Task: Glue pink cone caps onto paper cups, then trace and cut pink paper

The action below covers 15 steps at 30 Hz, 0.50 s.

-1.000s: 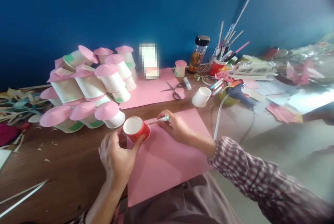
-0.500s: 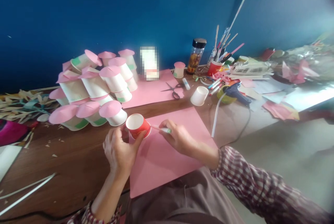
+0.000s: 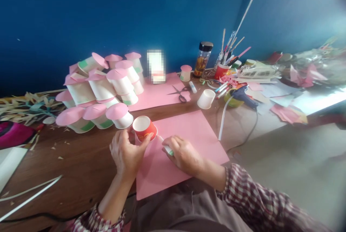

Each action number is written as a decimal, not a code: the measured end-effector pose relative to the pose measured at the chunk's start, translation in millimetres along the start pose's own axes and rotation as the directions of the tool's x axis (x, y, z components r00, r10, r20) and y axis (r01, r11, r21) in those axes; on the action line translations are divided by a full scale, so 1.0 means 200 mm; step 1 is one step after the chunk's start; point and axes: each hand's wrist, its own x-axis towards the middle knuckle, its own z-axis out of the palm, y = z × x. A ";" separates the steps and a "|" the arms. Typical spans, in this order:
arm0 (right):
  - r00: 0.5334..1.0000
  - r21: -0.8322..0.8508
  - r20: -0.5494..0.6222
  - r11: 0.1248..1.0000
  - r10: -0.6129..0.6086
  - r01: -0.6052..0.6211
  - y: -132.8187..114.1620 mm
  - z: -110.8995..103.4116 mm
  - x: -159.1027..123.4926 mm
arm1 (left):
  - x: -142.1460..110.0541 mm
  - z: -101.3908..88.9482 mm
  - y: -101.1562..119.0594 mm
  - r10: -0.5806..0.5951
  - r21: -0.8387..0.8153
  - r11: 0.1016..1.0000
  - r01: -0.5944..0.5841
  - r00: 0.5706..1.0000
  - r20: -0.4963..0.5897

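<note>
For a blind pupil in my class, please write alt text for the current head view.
The left hand holds a red cup on pink paper; the right hand holds a pen beside it. Behind at left, white cups with pink tops are piled.

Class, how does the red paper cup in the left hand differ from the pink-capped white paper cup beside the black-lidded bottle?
Colour: the red paper cup has mainly red sides, the white paper cup mainly white.
Top: the red cup's mouth is open; a pink paper cap covers the white cup.
Handling: the left hand holds the red cup; the white cup stands untouched.
Both have round sides.
</note>
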 end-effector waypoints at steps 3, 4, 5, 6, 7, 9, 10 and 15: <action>1.000 -0.043 0.007 0.999 -0.028 0.028 -0.01 0.01 -0.01 | 0.00 0.00 0.00 0.005 -0.012 1.000 -0.006 1.000 -0.005; 0.999 -0.054 0.008 0.998 -0.040 0.040 -0.02 0.02 -0.01 | 0.00 0.00 0.00 0.005 -0.010 1.000 -0.005 1.000 -0.006; 0.999 -0.064 0.009 0.997 -0.051 0.051 -0.02 0.02 -0.02 | 0.00 0.00 0.00 0.005 -0.008 1.000 -0.005 1.000 -0.006; 0.998 -0.075 0.011 0.995 -0.064 0.065 -0.03 0.02 -0.02 | 0.00 0.00 0.01 0.005 -0.005 1.000 -0.005 1.000 -0.005; 0.997 -0.087 0.014 0.993 -0.079 0.079 -0.03 0.02 -0.02 | 0.01 0.00 0.01 0.006 -0.003 1.000 -0.006 1.000 -0.005; 0.994 -0.101 0.017 0.989 -0.104 0.106 -0.04 0.03 -0.02 | 0.00 0.00 0.01 0.010 -0.003 1.000 -0.010 1.000 -0.004; 0.993 -0.104 0.021 0.988 -0.115 0.117 -0.04 0.03 -0.02 | 0.00 0.00 0.00 0.012 -0.004 1.000 -0.012 1.000 -0.004; 0.988 -0.118 0.040 0.981 -0.147 0.151 -0.05 0.02 -0.02 | 0.00 0.00 0.00 0.019 0.001 1.000 -0.019 1.000 0.004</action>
